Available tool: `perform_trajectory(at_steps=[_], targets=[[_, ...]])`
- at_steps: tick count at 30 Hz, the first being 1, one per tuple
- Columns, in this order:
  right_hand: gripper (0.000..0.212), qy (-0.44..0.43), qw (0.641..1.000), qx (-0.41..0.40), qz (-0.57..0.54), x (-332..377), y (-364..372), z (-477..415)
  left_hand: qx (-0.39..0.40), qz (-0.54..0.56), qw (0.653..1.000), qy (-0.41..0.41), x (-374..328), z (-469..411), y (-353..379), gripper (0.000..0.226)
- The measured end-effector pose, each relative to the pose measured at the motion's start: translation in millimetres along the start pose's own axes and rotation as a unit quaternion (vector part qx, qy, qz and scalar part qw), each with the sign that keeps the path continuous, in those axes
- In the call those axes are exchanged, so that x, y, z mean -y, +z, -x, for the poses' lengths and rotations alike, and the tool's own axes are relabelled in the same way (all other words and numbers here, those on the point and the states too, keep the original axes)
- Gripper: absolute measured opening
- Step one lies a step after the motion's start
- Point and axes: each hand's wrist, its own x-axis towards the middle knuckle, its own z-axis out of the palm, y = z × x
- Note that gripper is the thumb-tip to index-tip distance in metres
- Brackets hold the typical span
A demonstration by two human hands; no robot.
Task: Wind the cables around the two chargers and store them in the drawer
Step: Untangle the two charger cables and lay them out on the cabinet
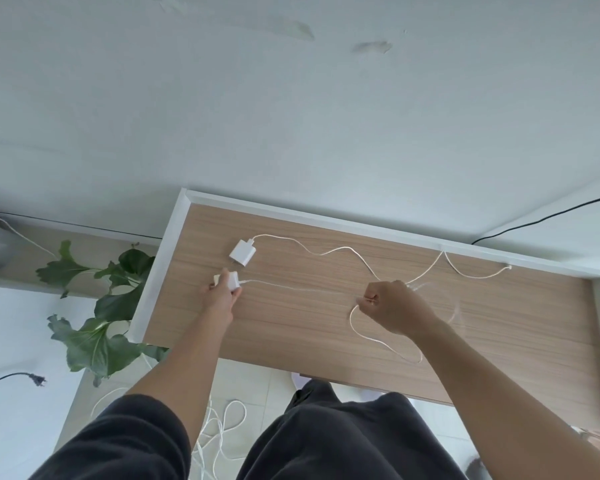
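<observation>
Two white chargers are on the wooden tabletop (326,337). The far charger (242,250) lies free near the back left, and its white cable (340,250) snakes right toward the back rim. My left hand (219,295) grips the near charger (232,280) at the table's left side. That charger's cable (291,287) runs right to my right hand (392,308), which is a fist pinching the cable. A loop of this cable (378,339) hangs below the fist, and a blurred stretch trails off to its right. No drawer is in view.
A raised white rim (326,216) borders the table at the back and sides. A leafy green plant (97,306) stands left of the table. Loose white cords (222,431) lie on the floor below, a black plug (37,379) at the left, and a black wire (534,220) at the back right.
</observation>
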Motion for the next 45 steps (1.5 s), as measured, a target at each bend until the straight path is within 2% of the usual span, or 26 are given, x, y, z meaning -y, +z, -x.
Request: perform_trajectory(at_steps=[3, 5, 8, 9, 10, 11, 13, 15, 16, 18, 19, 22, 27, 31, 35, 37, 40, 42, 43, 45], targets=[[0.032, 0.016, 0.999, -0.029, -0.012, -17, -2, -3, 0.005, -0.008, 1.000, 0.007, -6, -6, -16, 0.075], [0.023, -0.012, 0.999, -0.033, -0.036, -21, -2, -5, 0.006, -0.038, 0.999, 0.010, -7, -4, -17, 0.073], [0.018, -0.062, 0.995, -0.042, -0.062, -12, -1, -6, -0.006, -0.202, 0.979, 0.005, -11, 32, -6, 0.058], [0.019, -0.075, 0.994, -0.047, -0.068, -8, 0, -6, -0.015, -0.254, 0.966, 0.040, -11, 48, 0, 0.054], [0.020, -0.086, 0.992, -0.050, -0.071, -4, 1, -6, -0.019, -0.289, 0.951, 0.112, -8, 63, 5, 0.047], [0.021, -0.101, 0.991, -0.052, -0.072, 0, 3, -6, -0.004, -0.317, 0.925, 0.209, -4, 79, 12, 0.040], [0.022, -0.134, 0.986, -0.045, -0.087, 10, 7, -5, 0.121, -0.359, 0.844, 0.380, 5, 114, 27, 0.037], [0.023, -0.165, 0.980, -0.036, -0.109, 18, 9, -2, 0.276, -0.389, 0.756, 0.448, 16, 138, 43, 0.039], [0.022, -0.176, 0.977, -0.036, -0.116, 22, 8, -1, 0.319, -0.414, 0.711, 0.471, 20, 146, 50, 0.040], [0.021, -0.193, 0.973, -0.043, -0.122, 26, 7, 1, 0.333, -0.457, 0.638, 0.522, 26, 152, 58, 0.036], [0.021, -0.198, 0.972, -0.046, -0.119, 26, 6, 2, 0.313, -0.463, 0.627, 0.544, 26, 152, 60, 0.032], [0.023, -0.186, 0.975, -0.044, -0.114, 20, 1, 4, 0.233, -0.458, 0.634, 0.579, 21, 140, 62, 0.027], [0.023, -0.139, 0.979, -0.070, -0.133, -6, -7, 7, 0.083, -0.473, 0.702, 0.526, 4, 116, 55, 0.020], [0.023, -0.131, 0.980, -0.089, -0.120, -23, -12, 10, 0.032, -0.488, 0.748, 0.448, -5, 93, 47, 0.028], [0.028, -0.090, 0.984, -0.115, -0.104, -49, -11, 9, 0.017, -0.440, 0.802, 0.404, -11, 73, 41, 0.024], [0.028, -0.067, 0.985, -0.123, -0.102, -64, -11, 12, -0.009, -0.436, 0.816, 0.379, -15, 63, 35, 0.021], [0.021, -0.062, 0.984, -0.135, -0.101, -75, -9, 16, -0.019, -0.445, 0.810, 0.381, -15, 67, 34, 0.012], [0.017, -0.070, 0.981, -0.140, -0.111, -74, -9, 17, 0.014, -0.451, 0.783, 0.428, -13, 91, 43, 0.016], [0.017, -0.077, 0.980, -0.139, -0.117, -73, -9, 17, 0.059, -0.454, 0.762, 0.458, -11, 106, 51, 0.019], [0.018, -0.101, 0.978, -0.131, -0.126, -67, -9, 18, 0.200, -0.456, 0.714, 0.492, -1, 143, 70, 0.026]])
